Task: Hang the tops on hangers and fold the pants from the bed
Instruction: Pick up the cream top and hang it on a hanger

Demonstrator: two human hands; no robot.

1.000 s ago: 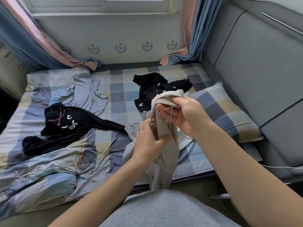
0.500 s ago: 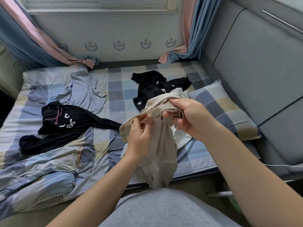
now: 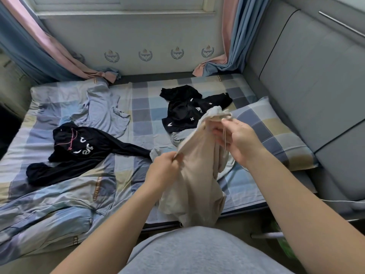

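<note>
The right hand (image 3: 238,140) is pinching the top band of the soft beige cloth pants (image 3: 197,175), and a thin string is hanging by its fingers. The left hand (image 3: 165,168) is gripping the same band lower down and to the left, with its fingers curled tight on the cloth. The pants are hanging in the air between the two hands, over the near edge of the bed (image 3: 142,107). Their legs are dangling down in a loose bunch.

The pants are looking light, thin and floppy. They will likely sag and crumple wherever nobody is holding them. The best places to hold are probably the two ends of the waist band, pulled apart so the cloth is hanging flat.

The bed is wearing a soft checked sheet, a bit bumpy for folding. A black hooded top with white letters (image 3: 85,149) is lying near the left edge. A black top with small white marks (image 3: 189,109) is lying just behind the pants. A pale blue top (image 3: 102,111) is lying near the far left corner. A checked pillow (image 3: 272,131) is sitting at the right edge, against a grey padded wall (image 3: 306,76). Pink and blue curtains (image 3: 229,36) are hanging at the far corners.
</note>
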